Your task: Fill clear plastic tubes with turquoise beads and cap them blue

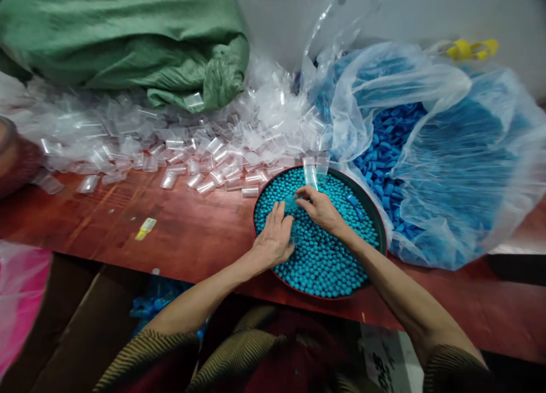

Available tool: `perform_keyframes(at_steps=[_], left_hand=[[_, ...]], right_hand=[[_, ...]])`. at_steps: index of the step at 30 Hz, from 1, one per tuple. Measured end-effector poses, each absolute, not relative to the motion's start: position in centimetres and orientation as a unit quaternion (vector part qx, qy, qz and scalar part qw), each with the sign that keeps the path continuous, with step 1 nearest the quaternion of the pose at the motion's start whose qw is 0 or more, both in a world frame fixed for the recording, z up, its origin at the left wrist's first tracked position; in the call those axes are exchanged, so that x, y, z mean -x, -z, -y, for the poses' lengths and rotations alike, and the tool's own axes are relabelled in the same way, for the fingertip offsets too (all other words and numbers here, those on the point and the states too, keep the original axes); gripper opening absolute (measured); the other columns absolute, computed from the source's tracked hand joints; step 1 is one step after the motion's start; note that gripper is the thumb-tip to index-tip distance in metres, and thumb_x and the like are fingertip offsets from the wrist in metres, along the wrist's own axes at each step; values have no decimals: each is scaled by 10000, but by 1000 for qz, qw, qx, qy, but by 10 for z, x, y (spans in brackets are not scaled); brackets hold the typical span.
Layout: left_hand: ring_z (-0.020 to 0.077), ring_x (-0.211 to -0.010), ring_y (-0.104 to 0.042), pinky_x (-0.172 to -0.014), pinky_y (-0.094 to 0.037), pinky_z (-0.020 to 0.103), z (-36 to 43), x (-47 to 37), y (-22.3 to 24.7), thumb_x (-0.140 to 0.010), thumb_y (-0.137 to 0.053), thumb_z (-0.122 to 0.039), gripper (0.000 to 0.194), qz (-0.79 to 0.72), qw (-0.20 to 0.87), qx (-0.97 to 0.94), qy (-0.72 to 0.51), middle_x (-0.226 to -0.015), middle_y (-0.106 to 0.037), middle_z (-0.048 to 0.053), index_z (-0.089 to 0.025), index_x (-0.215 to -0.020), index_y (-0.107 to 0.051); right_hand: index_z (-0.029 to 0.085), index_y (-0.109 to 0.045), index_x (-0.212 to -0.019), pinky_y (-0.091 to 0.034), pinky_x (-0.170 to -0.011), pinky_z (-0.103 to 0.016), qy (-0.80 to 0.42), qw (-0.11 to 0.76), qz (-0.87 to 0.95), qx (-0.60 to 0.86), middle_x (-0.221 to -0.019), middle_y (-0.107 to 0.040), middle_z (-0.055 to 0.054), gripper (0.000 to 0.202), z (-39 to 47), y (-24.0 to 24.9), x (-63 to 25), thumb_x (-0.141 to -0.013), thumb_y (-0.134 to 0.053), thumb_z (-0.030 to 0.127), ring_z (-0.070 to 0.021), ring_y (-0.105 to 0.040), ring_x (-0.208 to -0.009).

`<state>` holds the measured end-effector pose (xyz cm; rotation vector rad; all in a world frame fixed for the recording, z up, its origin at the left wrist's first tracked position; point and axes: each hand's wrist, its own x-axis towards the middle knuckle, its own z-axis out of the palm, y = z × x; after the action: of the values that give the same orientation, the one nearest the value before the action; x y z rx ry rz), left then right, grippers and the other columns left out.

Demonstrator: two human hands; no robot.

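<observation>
Beads (pixel 326 268): lying under left hand (pixel 274 236), grip unclear, right hand (pixel 322 210) pinching clear sleeve (pixel 291 203), filling tray (pixel 376 212) on table (pixel 213 228) near wall (pixel 284 17).

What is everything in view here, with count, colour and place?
Table: one, reddish-brown, centre
Tray: one, dark with red rim, on table
Beads: many, turquoise, in tray
Clear pieces: many, colourless, across table
Sack: one, green, back left
Bag: one, translucent, right
Small pieces: many, blue, in bag
Loops: count unclear, yellow, behind bag
Tag: one, white and yellow, table left
Sheeting: one, pink, lower left
Wall: one, grey, back
Left hand: one, bare, over beads
Right hand: one, bare, over beads
</observation>
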<state>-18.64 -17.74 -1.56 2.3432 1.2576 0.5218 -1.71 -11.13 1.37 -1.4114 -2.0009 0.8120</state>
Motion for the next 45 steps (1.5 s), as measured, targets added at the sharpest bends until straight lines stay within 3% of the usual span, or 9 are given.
perform_keyframes(at_steps=[3,9,14,20,24,31,36,41,45], left_hand=[[383,-1406,-129,-1067,-306,568,175,186,20,-694,-597,-170,530,-427,228,-861,-155,-1484,-188,255,-116,-1173,-377],[323,-1251,-416,-985,-407,472,166,179,13,-680,-594,-188,687,-420,225,-875,-83,-1355,-423,189,-122,-1302,-309],[334,-1205,-431,-927,-419,490,161,167,-9,-647,-625,-218,875,-443,222,-868,-15,-1385,-399,182,-152,-1397,-177],[343,-1177,-425,-907,-416,479,161,153,-10,-619,-672,-236,843,-476,215,-853,-1,-1367,-396,185,-149,-1348,-258],[292,-1083,-470,-883,-427,422,161,152,7,-724,-576,-245,552,-480,228,-846,-49,-1206,-489,158,-150,-1239,-401],[291,-1090,-461,-913,-418,439,164,156,9,-675,-613,-238,704,-494,227,-834,-100,-1153,-478,144,-117,-1312,-338],[322,-1172,-438,-989,-379,445,142,173,-3,-626,-670,-262,869,-523,208,-819,-114,-1215,-459,159,-106,-1371,-251],[365,-1244,-379,-1014,-356,450,126,182,0,-516,-783,-340,1050,-508,225,-831,-7,-1325,-395,203,-76,-1365,-225],[366,-1169,-429,-946,-391,447,128,176,-1,-538,-763,-334,952,-532,182,-827,13,-1251,-446,205,-61,-1321,-295]], right_hand=[[195,-579,-944,-477,-814,-339,-347,277,730,520,-890,-658,-43,142,143,3,7,-838,-489,221,-189,-613,-838],[233,-617,-930,-488,-861,-454,-359,300,721,512,-907,-660,-50,226,157,21,9,-838,-416,188,-235,-622,-885],[254,-570,-1121,-446,-953,-508,-374,348,659,552,-1018,-656,-68,343,159,23,5,-839,-391,177,-251,-613,-1020],[185,-358,-1338,-371,-1054,-425,-410,521,493,564,-1319,-509,-137,476,171,17,35,-908,-346,389,-209,-490,-1227],[139,-329,-1376,-266,-1115,-429,-442,498,498,556,-1409,-424,-156,603,172,26,61,-880,-372,479,-226,-383,-1317],[208,-606,-1077,-388,-1006,-402,-332,487,579,563,-1132,-623,-88,375,168,17,17,-880,-407,459,-225,-549,-1096],[194,-621,-837,-435,-885,-392,-189,435,634,611,-889,-645,-88,338,146,24,-41,-886,-391,437,-224,-574,-895],[181,-618,-832,-439,-869,-389,-163,391,629,652,-895,-654,-114,393,124,45,-58,-899,-322,432,-228,-567,-895],[186,-636,-821,-428,-897,-384,-155,384,622,664,-918,-669,-120,412,120,51,-56,-896,-319,436,-229,-570,-931]])
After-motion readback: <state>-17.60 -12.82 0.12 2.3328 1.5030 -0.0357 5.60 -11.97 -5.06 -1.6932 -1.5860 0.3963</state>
